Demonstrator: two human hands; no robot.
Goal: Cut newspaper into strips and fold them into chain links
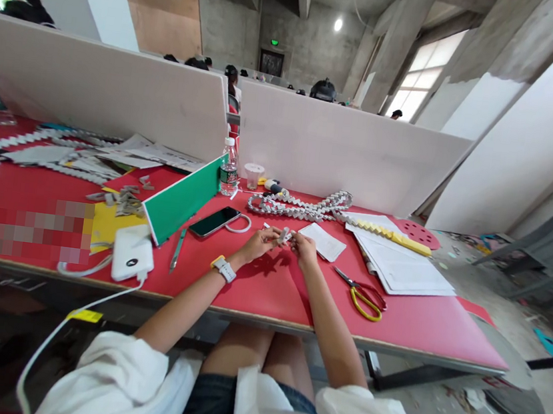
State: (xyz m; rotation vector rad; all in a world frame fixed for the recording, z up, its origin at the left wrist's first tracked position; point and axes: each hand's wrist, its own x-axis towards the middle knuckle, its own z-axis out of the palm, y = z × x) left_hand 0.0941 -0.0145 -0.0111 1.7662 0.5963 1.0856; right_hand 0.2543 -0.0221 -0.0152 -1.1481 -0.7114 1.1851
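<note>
The left hand (258,245) and right hand (305,251) had fingers clamped on a small folded grey-white paper piece (283,236); shaping, apparently underway, next called for steady pinching.

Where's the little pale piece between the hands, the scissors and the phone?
Pale piece (283,236): head view, visible middle.
Scissors (354,286): head view, where blades meet handles.
Phone (215,221): head view, dark screen.
</note>
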